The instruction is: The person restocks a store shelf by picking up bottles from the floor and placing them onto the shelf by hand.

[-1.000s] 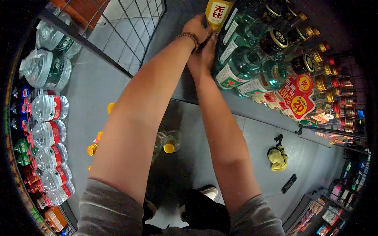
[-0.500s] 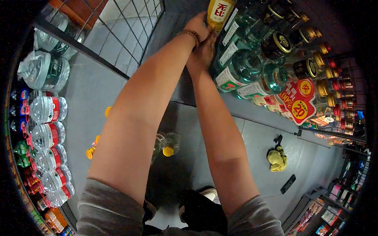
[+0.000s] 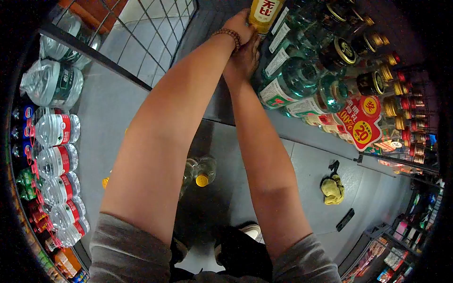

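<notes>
A bottle of yellow liquid (image 3: 265, 13) with a white and red label stands at the top edge, beside a row of clear green-tinted bottles (image 3: 298, 75). My left hand (image 3: 239, 27), with a beaded bracelet at the wrist, is closed at the yellow bottle's left side. Just below it, my right hand (image 3: 243, 60) reaches up to the bottle's lower end, its fingers closed together there. The fingertips of both hands are partly hidden, and the bottle's top is cut off by the frame.
A red price sign (image 3: 361, 123) hangs on the shelf front. Clear bottles with a yellow cap (image 3: 202, 180) stand on the floor between my arms. A yellow-green cloth (image 3: 332, 190) and a dark handheld device (image 3: 345, 220) lie to the right. Water bottles (image 3: 57, 160) line the left, below a wire rack (image 3: 137, 42).
Both hands and the yellow bottle keep nearly the same place. My left forearm has shifted slightly left, covering more of the yellow caps on the floor.
</notes>
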Tool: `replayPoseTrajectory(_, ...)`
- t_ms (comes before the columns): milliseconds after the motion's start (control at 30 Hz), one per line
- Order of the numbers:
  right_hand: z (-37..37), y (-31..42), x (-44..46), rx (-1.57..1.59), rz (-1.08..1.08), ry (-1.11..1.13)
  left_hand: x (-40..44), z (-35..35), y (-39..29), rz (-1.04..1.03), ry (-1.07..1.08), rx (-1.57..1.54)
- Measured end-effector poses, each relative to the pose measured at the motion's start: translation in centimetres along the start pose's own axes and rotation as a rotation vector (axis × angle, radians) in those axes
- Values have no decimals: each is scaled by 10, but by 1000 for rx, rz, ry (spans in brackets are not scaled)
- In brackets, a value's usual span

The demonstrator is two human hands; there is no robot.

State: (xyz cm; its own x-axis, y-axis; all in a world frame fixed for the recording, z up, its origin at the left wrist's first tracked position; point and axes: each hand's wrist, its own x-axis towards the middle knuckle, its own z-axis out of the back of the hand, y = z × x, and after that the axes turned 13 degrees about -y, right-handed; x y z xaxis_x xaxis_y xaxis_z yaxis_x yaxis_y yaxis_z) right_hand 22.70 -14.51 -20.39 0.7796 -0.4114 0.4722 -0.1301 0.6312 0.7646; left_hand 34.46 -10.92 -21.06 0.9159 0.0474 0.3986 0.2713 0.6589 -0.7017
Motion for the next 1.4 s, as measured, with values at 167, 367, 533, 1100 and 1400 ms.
replayPoseTrajectory(167,-11,-4,-4,-44,34,-134,-2,3,-1,1,20,-47)
replayPoseTrajectory(367,-16,-18,-6,201,-22,-147,-3,15,-10,97,-71,140)
replayPoseTrajectory(533,-15,-19,-9,217,79,-201,-38,74,-40,181,-39,25)
replayPoseTrajectory(1100,100,68,-87,364,184,743,-269,385,-47,244,360,-4)
replayPoseTrajectory(1400,143,133,-150,424,586,1055,-293,391,-41,210,330,-39)
